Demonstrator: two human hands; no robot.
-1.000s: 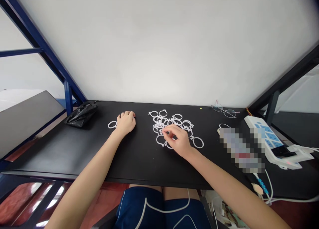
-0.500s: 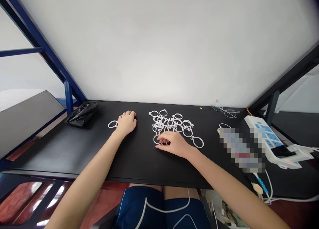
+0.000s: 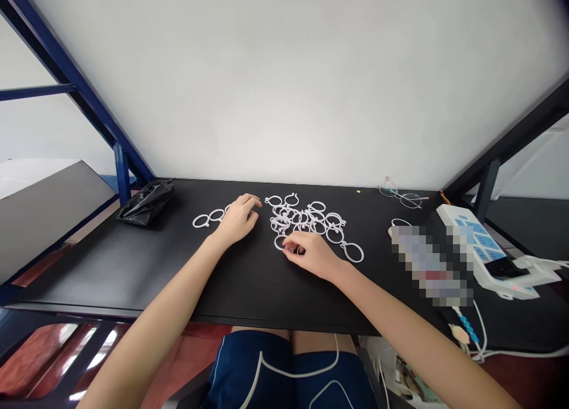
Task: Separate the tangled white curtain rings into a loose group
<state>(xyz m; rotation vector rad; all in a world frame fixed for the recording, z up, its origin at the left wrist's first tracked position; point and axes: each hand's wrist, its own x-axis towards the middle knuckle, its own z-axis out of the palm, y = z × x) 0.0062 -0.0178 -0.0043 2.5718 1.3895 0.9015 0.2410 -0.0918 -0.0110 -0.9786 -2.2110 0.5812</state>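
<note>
White plastic curtain rings with small eyelets lie in a loose pile mid-table. My right hand is at the pile's near edge, thumb and fingers closed on the side of one white ring; the fingers partly cover it. Left of the pile, my left hand rests low over the table with its fingers apart and nothing visible in them. Beside its wrist is a short row of separate rings, among them an outer ring and a middle ring; a third is partly hidden by the hand.
A black plastic bag lies at the left back of the black table. Glasses are at the right back. Farther right are a white power strip with plugs, a blurred-out object and white cables.
My left hand has moved right toward the pile, uncovering more rings beside the outer one. My right thumb and fingers have come together on the ring at the pile's near edge.
</note>
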